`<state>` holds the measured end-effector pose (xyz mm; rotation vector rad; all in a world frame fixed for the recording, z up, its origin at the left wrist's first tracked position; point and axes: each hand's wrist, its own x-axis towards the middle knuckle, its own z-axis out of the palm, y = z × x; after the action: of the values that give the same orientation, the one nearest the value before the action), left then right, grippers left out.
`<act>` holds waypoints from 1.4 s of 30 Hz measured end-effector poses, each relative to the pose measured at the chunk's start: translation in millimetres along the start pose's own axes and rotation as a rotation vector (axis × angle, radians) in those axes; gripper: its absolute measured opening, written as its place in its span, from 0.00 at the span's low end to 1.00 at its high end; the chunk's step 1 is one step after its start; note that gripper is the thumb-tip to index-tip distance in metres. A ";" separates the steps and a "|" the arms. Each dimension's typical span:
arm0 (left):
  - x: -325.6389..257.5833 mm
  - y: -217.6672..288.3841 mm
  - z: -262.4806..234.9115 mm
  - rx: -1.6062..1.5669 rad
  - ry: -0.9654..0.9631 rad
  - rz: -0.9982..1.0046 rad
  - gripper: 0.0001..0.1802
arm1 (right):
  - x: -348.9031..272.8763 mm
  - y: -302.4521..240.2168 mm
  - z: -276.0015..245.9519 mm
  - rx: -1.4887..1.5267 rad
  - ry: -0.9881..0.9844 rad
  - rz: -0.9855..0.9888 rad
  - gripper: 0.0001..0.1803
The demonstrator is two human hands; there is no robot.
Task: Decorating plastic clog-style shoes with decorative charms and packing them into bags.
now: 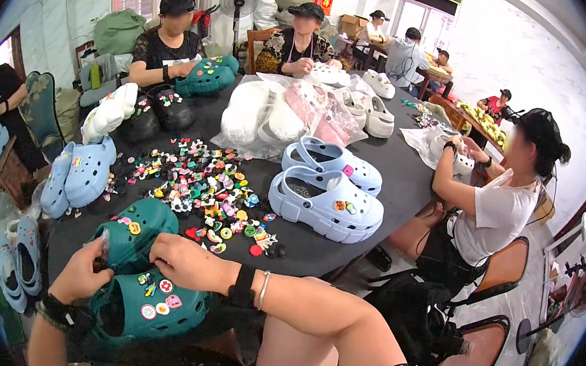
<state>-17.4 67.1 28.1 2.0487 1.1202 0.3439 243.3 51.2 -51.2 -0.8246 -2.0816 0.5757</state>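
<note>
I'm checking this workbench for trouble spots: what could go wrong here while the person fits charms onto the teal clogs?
1. The loose pile of small colourful charms lies close to the right hand; a sweep might scatter them.
2. The teal foam clog sits at the dark table's near edge, steadied by the left hand; it might slip off.

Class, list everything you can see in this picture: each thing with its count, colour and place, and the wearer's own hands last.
teal clogs: two, near table edge, at the hands
light blue clogs: two, table middle-right
charms: many, mixed colours, loose at table centre
bagged clogs: several, white and pink, far middle
table: one, dark
co-workers: several, seated around
left hand: grips a teal clog's side
right hand: rests on a teal clog
</note>
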 end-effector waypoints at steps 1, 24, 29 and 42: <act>-7.2 -6.5 3.2 0.005 0.007 -0.007 0.36 | 1.0 0.7 1.5 0.014 0.004 -0.018 0.06; -34.1 24.5 62.4 -0.906 0.062 -0.527 0.19 | -15.4 33.7 -93.2 -0.445 -0.318 0.498 0.10; -17.0 27.4 75.0 -1.064 -0.045 -0.415 0.18 | -12.9 33.2 -93.5 -0.462 -0.374 0.566 0.12; -44.3 35.8 80.1 -0.953 0.084 -0.418 0.21 | -15.0 53.9 -90.7 -0.512 -0.315 0.492 0.14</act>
<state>22.6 -19.8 5.4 0.9543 1.0996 0.6060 343.0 87.4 -41.5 -1.6618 -2.3601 0.4473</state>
